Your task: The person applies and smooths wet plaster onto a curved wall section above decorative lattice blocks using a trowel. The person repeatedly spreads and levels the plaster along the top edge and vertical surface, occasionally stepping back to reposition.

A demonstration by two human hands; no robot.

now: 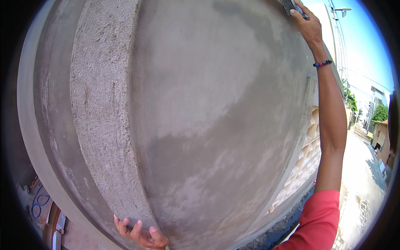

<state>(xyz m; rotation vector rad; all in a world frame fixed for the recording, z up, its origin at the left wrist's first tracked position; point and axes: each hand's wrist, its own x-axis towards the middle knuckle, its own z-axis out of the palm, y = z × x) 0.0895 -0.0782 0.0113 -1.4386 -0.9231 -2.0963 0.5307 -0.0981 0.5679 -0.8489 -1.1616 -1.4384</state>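
A grey plastered wall [200, 96] fills most of the view, with darker damp-looking patches on its smooth face. Up at the top right, my right hand [309, 28] is closed around a dark trowel [288, 6]; the tool lies against the wall's upper part and is partly cut off by the picture's edge. A rough, pale cement band [102, 83] runs down the wall's left side. At that band's lower end, my left hand [143, 236] rests with its fingers apart and slightly bent, fingertips touching the surface. No object shows in it.
Beyond the wall's right edge is a patterned pale block panel [306, 154]. A paved street [354, 166] with buildings and overhead wires stretches away on the right. Down at the lower left lie a blue hose [38, 204] and boards [56, 233].
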